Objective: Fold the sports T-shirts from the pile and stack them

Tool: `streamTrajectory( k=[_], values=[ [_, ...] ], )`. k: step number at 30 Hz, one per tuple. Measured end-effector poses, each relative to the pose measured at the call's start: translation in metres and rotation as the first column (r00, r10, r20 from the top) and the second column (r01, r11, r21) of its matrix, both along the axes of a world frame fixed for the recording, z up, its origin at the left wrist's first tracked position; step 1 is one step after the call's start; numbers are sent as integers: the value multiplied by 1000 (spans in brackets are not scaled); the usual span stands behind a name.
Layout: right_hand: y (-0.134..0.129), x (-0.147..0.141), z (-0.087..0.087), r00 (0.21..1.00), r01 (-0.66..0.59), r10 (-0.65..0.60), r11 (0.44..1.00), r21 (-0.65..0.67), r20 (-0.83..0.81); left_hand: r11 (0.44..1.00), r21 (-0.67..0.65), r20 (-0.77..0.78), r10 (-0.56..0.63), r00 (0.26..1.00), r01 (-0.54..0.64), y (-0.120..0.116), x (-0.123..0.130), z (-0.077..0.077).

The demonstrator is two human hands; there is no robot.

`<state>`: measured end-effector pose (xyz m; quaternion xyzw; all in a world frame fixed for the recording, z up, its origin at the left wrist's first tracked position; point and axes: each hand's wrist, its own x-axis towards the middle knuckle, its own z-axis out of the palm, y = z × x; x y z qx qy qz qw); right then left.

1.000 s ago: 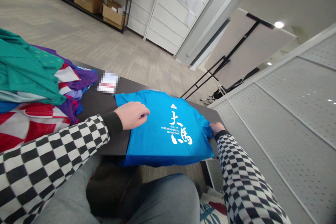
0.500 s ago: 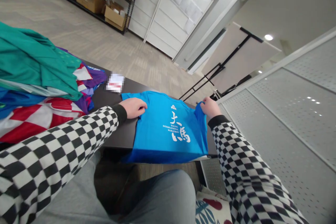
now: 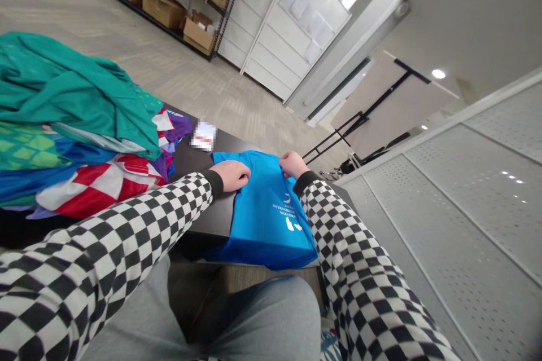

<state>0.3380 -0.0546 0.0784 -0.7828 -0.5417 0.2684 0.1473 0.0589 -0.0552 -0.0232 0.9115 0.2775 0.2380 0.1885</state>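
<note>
A blue T-shirt point(image 3: 262, 220) with white lettering lies on the dark table, its lower end hanging over the near edge. Its right side is folded inward, covering part of the print. My left hand point(image 3: 232, 175) is closed on the shirt's left edge near the sleeve. Fabric from the right side is pinched in my right hand point(image 3: 293, 164), near the top middle of the shirt.
A heap of clothes point(image 3: 84, 96), green on top with red-and-white checks below, covers the table's left part. A small blurred packet point(image 3: 204, 135) sits beyond my left hand on the table point(image 3: 186, 152). A perforated grey panel point(image 3: 423, 208) stands at right.
My right hand has moved left with the shirt's right side, folding it over the print. My left hand stays at the left edge. The whole view has shifted a little.
</note>
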Motion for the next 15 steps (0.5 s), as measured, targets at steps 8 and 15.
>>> streamTrajectory(
  k=[8,15],
  values=[
    [-4,38,-8,999,33,-33,999,26,-15,999,-38,44,-4,999,6,4,1,-5],
    [-47,143,-17,939,156,-187,980,126,289,999,-20,-12,33,999,-33,1,3,1]
  ],
)
